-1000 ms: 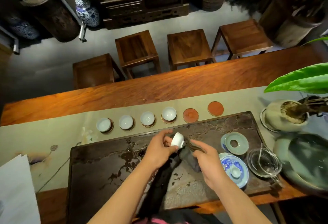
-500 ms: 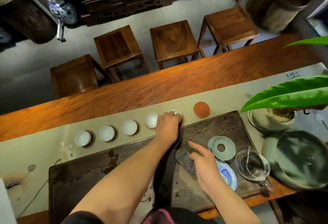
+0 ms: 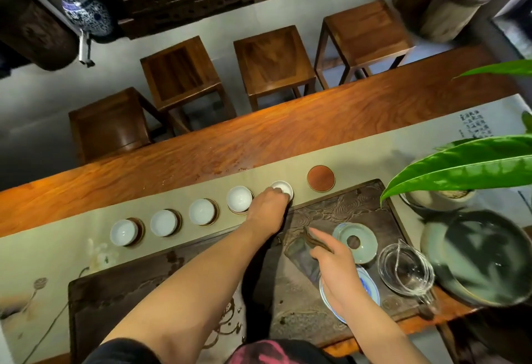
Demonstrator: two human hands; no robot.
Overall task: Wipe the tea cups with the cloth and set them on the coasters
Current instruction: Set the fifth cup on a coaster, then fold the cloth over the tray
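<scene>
Several white tea cups stand in a row on coasters along the grey runner, from the leftmost cup to one beside my left hand. My left hand reaches forward with its fingers on the rim of another white cup, which rests on its coaster. One red-brown coaster lies bare to the right of it. My right hand rests on the dark tea tray, fingers on the dark cloth that lies there.
On the tray's right part are a pale green saucer, a blue-and-white dish under my right hand, and a glass pitcher. A large green bowl and a potted plant stand at the right. Wooden stools line the table's far side.
My left hand carried the cup from over the tray forward onto the fifth coaster. My right hand lowered with the cloth onto the tray.
</scene>
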